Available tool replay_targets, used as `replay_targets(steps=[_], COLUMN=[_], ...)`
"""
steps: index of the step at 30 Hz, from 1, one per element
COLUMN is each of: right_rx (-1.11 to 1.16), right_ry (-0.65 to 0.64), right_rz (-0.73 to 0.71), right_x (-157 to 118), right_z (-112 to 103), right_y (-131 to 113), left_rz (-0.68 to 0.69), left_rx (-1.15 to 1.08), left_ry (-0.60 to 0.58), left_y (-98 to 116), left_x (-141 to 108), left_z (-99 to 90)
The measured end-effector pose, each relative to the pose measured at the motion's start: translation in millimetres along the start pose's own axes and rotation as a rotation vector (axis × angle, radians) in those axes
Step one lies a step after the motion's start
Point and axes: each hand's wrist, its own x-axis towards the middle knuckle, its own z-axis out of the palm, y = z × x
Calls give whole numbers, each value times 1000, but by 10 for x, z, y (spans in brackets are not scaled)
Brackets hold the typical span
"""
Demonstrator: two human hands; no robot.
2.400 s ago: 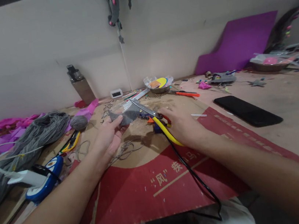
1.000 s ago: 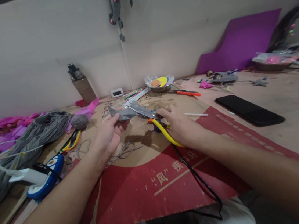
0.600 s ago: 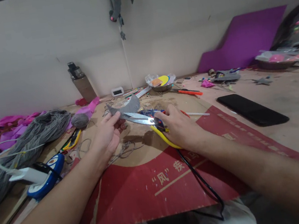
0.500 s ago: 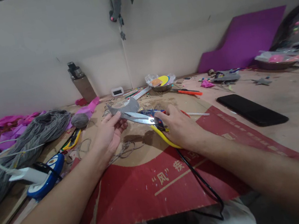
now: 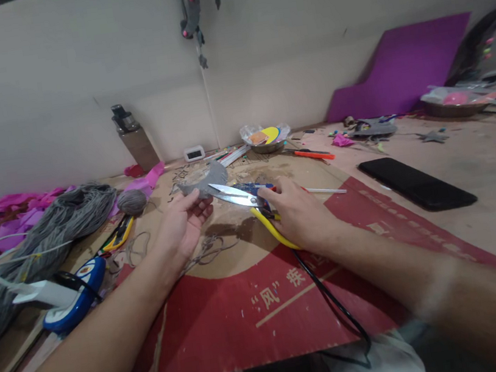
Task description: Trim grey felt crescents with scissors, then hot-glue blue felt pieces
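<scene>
Between the thumb and fingers of my left hand (image 5: 185, 219) is a grey crescent-shaped piece of felt-like sheet (image 5: 215, 177). My right hand (image 5: 296, 210) grips a pair of scissors (image 5: 238, 196) with yellow handles, their blades pointing left to the lower edge of the grey piece. The blades are slightly parted and touch or overlap that edge. Behind the scissors lies a dark blue tool with red parts (image 5: 248, 187), mostly covered by my right hand. Loose grey yarn (image 5: 211, 249) lies on the cardboard below my hands.
Red and brown cardboard (image 5: 231, 330) covers the table before me. To the right are a black phone (image 5: 416, 182) and purple sheet (image 5: 407, 68). Grey yarn hanks (image 5: 61, 237), a blue power strip (image 5: 76, 296) and yellow cutter (image 5: 120, 233) lie left. A metal bowl (image 5: 269, 147) stands behind.
The scissor blades have come apart a little, and the grey crescent has tilted slightly between my left fingers. Both hands stay nearly in place.
</scene>
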Motion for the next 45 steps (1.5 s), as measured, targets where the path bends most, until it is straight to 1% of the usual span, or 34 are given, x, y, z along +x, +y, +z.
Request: replay_targets(steps=[4, 10, 26, 29, 32, 35, 38, 42, 45], right_rx=[-8, -54, -150, -98, 38, 140, 202, 213, 177], right_ry=[9, -8, -35, -26, -18, -4, 13, 62, 55], right_rz=[-12, -35, -45, -17, 12, 37, 72, 50, 50], right_x=[0, 8, -5, -12, -14, -6, 12, 36, 37], right_z=[7, -13, -76, -74, -53, -32, -9, 34, 53], right_y=[10, 22, -31, -25, 0, 23, 40, 64, 65], left_rz=[-13, -51, -60, -45, -36, -34, -45, -46, -43], left_rx=[-43, -75, -25, -2, 22, 9, -20, -26, -19], left_ry=[22, 4, 14, 6, 16, 48, 50, 56, 25], left_y=[7, -9, -5, -1, -11, -18, -5, 20, 22], left_x=[-2, -12, -27, -12, 20, 48, 58, 50, 35], left_z=[15, 32, 45, 32, -3, -32, -28, 8, 30])
